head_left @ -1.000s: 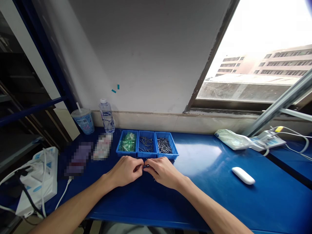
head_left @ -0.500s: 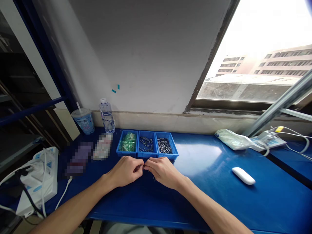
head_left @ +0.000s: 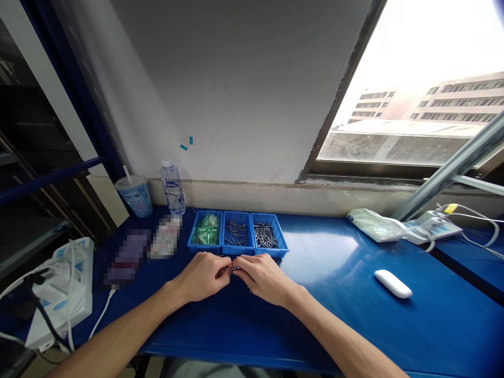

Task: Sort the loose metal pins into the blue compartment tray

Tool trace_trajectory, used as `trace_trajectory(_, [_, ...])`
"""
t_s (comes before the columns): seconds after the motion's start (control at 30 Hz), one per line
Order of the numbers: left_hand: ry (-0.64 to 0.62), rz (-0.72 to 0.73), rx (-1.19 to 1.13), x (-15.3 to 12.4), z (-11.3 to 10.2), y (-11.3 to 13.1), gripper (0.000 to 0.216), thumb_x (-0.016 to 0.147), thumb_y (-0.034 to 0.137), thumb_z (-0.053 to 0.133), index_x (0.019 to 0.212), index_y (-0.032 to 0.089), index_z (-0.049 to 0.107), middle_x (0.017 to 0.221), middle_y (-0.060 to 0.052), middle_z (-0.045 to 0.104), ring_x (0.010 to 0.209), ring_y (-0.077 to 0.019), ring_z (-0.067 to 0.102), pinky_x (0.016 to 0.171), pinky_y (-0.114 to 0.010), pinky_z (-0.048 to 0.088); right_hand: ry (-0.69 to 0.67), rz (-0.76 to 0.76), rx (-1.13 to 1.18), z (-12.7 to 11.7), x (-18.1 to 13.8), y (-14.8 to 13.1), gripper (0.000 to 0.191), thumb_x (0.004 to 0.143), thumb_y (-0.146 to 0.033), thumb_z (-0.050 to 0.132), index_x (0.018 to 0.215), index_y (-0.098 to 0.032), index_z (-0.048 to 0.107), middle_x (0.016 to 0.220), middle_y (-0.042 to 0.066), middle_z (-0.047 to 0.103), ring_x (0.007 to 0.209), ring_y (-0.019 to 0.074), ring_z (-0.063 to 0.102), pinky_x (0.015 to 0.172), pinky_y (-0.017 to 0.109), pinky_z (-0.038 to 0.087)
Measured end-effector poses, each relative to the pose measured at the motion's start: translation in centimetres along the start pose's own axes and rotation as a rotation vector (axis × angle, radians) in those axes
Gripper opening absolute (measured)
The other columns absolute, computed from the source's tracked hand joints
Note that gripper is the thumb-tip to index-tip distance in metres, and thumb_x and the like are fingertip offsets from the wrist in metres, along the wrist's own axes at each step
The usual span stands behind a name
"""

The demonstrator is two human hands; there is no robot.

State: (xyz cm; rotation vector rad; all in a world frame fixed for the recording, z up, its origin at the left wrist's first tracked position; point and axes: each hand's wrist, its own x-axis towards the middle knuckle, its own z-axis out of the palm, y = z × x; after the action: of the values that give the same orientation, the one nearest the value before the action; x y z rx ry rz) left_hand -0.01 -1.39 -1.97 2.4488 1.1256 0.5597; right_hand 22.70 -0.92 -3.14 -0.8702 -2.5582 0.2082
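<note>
Left hand (head_left: pixel 208 274) and right hand (head_left: pixel 264 276) are pinching a metal part (head_left: pixel 235 269).
Both are gripping narrowly, the part sitting between them (too small to make out); blue bins (head_left: pixel 238 251) are standing just beyond.

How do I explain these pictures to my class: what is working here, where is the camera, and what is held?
No machine is at work: a person uses bare hands, left hand and right hand. One camera, worn on the head, looks forward and down. On the blue table sit three blue bins: the left one holds green items, the others small metal pieces. A bottle and cup stand farther left. Both hands appear to pinch one small piece, too hidden to identify.
</note>
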Motion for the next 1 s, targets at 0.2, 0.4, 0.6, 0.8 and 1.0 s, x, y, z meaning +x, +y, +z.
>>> trace_trajectory(0.2, [-0.009,0.010,-0.001,0.01,0.00,0.02,0.022,0.096,0.018,0.052,0.074,0.019,0.055,0.063,0.003,0.059,0.055,-0.0114,0.050,0.057,-0.026,0.029,0.003,-0.012,0.003,0.06,0.04,0.11,0.024,0.111,-0.023,0.048,0.093,-0.019,0.062,0.081,0.001,0.066,0.061,0.0127,0.053,0.056,0.028,0.029])
trace_trajectory(0.4, [-0.015,0.008,-0.009,-0.03,0.02,0.07,0.021,0.097,0.019,0.052,0.079,0.020,0.062,0.066,0.003,0.062,0.057,-0.0119,0.053,0.059,-0.026,0.030,0.001,-0.003,0.017,0.08,0.17,0.06,0.028,0.111,-0.020,0.049,0.087,-0.018,0.063,0.078,0.000,0.068,0.060,0.0126,0.055,0.056,0.027,0.029])
trace_trajectory(0.6, [-0.004,0.001,0.010,-0.03,0.04,-0.03,0.022,0.094,0.018,0.053,0.072,0.019,0.053,0.063,0.003,0.058,0.055,-0.0114,0.049,0.058,-0.026,0.029,0.029,0.016,0.031,0.19,-0.01,0.18,0.012,0.107,-0.026,0.060,0.100,-0.018,0.063,0.083,0.000,0.070,0.062,0.0136,0.058,0.058,0.027,0.031])
trace_trajectory(0.8, [-0.006,0.001,0.006,0.06,-0.01,0.03,0.023,0.096,0.019,0.052,0.074,0.019,0.055,0.063,0.004,0.059,0.055,-0.0110,0.050,0.058,-0.026,0.029,0.032,-0.027,0.020,0.22,-0.02,0.29,0.024,0.112,-0.024,0.048,0.094,-0.019,0.064,0.080,0.001,0.069,0.061,0.0130,0.057,0.058,0.027,0.032])
trace_trajectory(1.0, [-0.015,0.006,-0.001,-0.05,0.05,0.00,0.022,0.098,0.020,0.051,0.079,0.020,0.062,0.066,0.003,0.062,0.057,-0.0116,0.053,0.059,-0.026,0.031,0.019,-0.010,0.018,0.16,0.12,0.10,0.028,0.111,-0.022,0.049,0.087,-0.018,0.064,0.078,0.001,0.070,0.061,0.0131,0.059,0.058,0.027,0.032])
